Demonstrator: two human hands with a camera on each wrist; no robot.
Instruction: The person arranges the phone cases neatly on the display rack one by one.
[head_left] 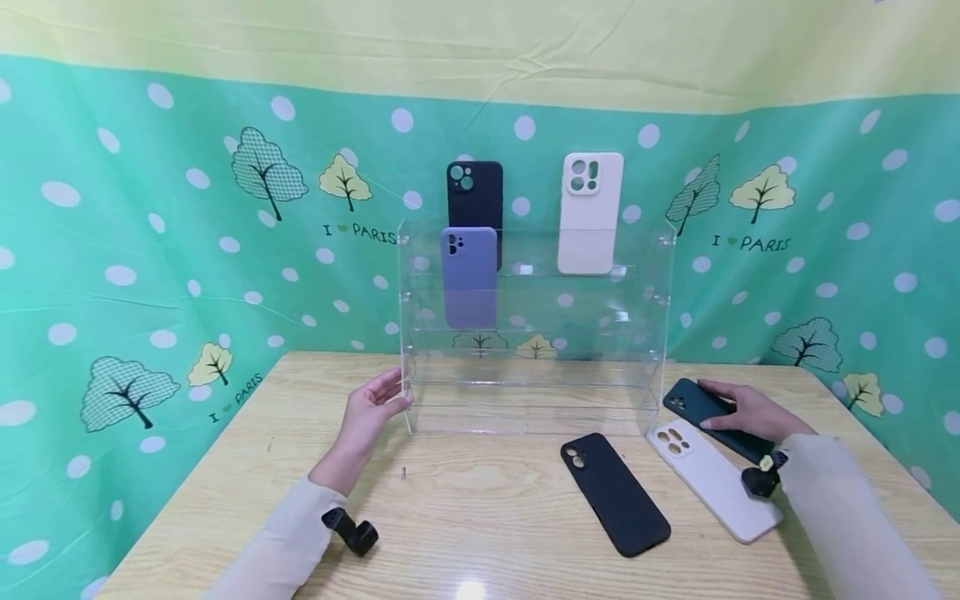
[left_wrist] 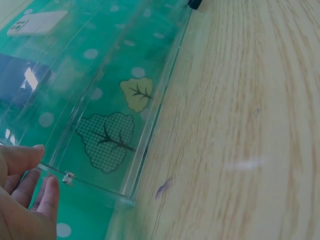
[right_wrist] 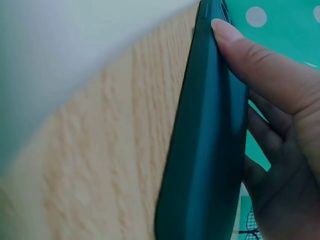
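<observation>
My left hand (head_left: pixel 366 412) holds the left side panel of a clear acrylic display rack (head_left: pixel 536 385), thumb and fingers on either side of its edge in the left wrist view. On the right, a dark green phone case (head_left: pixel 687 395) is gripped by its long edges in my right hand (head_left: pixel 753 414). The thumb presses one edge in the right wrist view, with the fingers on the far side. A white phone case (head_left: pixel 712 479) lies just beneath it on the table, and a black phone case (head_left: pixel 617 496) lies to the left of that.
The rack's top tier bears a black case (head_left: pixel 475 196) on the left and a white case (head_left: pixel 590 212) on the right. One tier lower, a purple case (head_left: pixel 470 279) leans in front of the black one. A green patterned curtain (head_left: pixel 225 292) hangs behind the wooden table (head_left: pixel 465 517).
</observation>
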